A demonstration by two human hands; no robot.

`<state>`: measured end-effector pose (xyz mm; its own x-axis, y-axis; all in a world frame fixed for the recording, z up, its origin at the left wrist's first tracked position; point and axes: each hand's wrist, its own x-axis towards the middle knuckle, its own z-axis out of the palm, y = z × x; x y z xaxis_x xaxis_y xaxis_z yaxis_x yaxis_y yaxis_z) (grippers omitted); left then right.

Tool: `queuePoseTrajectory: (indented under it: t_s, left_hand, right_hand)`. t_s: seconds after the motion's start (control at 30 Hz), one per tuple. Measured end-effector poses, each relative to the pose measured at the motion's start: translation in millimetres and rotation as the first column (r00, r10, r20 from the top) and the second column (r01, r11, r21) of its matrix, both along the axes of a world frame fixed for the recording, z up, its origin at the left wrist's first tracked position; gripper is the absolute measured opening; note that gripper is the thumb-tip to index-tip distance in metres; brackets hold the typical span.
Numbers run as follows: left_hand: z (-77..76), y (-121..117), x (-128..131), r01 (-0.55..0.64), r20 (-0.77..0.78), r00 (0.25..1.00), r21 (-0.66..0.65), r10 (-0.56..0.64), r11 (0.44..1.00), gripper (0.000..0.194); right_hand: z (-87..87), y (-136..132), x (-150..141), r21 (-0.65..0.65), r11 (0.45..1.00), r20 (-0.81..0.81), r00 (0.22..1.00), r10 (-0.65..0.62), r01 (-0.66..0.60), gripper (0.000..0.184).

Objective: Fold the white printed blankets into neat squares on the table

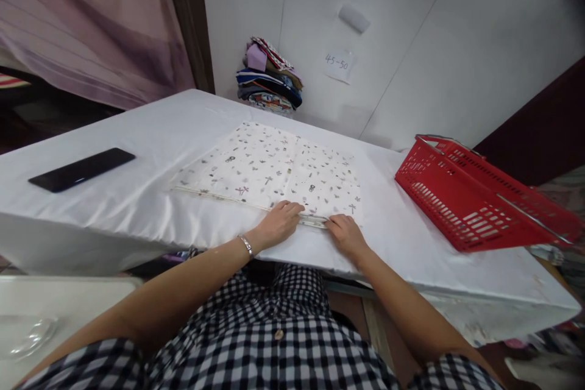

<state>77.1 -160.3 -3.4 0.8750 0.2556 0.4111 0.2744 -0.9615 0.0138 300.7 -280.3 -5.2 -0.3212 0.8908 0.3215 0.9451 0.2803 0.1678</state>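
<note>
A white cloth (pixel 274 164) with a small scattered print lies spread flat on the white-covered table, a crease running down its middle. Along its near edge, a narrow strip looks folded over. My left hand (pixel 280 223), with a silver bracelet at the wrist, rests on that edge, fingers close together and pressed down. My right hand (pixel 346 234) is at the near right corner, thumb and fingers pinching the folded edge. A short stretch of the edge shows between the two hands.
A red basket (pixel 484 201) stands on the table's right side. At the left lies a black phone-like slab (pixel 82 169). Folded clothes (pixel 269 79) are stacked at the back by the wall. A white surface (pixel 68 298) is at lower left.
</note>
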Motion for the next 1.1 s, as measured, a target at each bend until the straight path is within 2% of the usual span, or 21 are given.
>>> queuePoseTrajectory:
  t_s: [0.23, 0.43, 0.6, 0.67, 0.83, 0.93, 1.0, 1.1]
  left_hand:
    - [-1.0, -0.1, 4.3, 0.009, -0.003, 1.000, -0.015, -0.009, 1.000, 0.023]
    - [-5.6, -1.6, 18.9, 0.012, 0.046, 0.999, -0.046, -0.010, 0.999, 0.026]
    - [-5.4, -1.1, 16.7, 0.045, 0.039, 0.998, -0.029, -0.044, 0.999, 0.025]
    - [-5.1, -0.8, 15.7, 0.041, 0.038, 0.998, -0.028, -0.040, 0.999, 0.025]
    - [-3.7, -2.1, 15.0, 0.033, 0.049, 0.998, -0.023, -0.032, 0.999, 0.023]
    - [-1.2, -4.2, 13.2, 0.039, 0.068, 0.997, -0.044, -0.036, 0.998, 0.022]
    - [-0.2, -5.0, 11.6, 0.045, 0.083, 0.996, -0.045, -0.041, 0.998, 0.022]
    - [-1.2, -4.3, 10.2, 0.051, 0.100, 0.994, -0.026, -0.049, 0.998, 0.021]
  right_hand:
    - [-6.5, -0.7, 0.8, 0.014, 1.000, -0.048, 0.999, -0.001, 0.002, 0.022]
    - [2.0, -3.2, -0.6, -0.028, 1.000, -0.102, 0.995, 0.010, -0.013, 0.023]
    - [9.7, -1.5, -4.6, -0.059, 0.998, -0.243, 0.970, 0.013, -0.029, 0.039]
    - [10.0, 4.1, -8.2, -0.058, 0.998, -0.270, 0.963, -0.010, -0.006, 0.037]
    - [7.7, 22.3, -15.8, -0.040, 0.999, -0.260, 0.966, 0.011, -0.022, 0.025]
    - [7.3, 26.9, -17.0, 0.028, 0.999, -0.241, 0.970, -0.030, 0.038, 0.025]
    - [7.1, 26.5, -17.2, 0.034, 0.998, -0.188, 0.981, -0.050, 0.058, 0.025]
    - [6.2, 23.6, -17.5, -0.010, 1.000, -0.097, 0.995, -0.021, 0.020, 0.024]
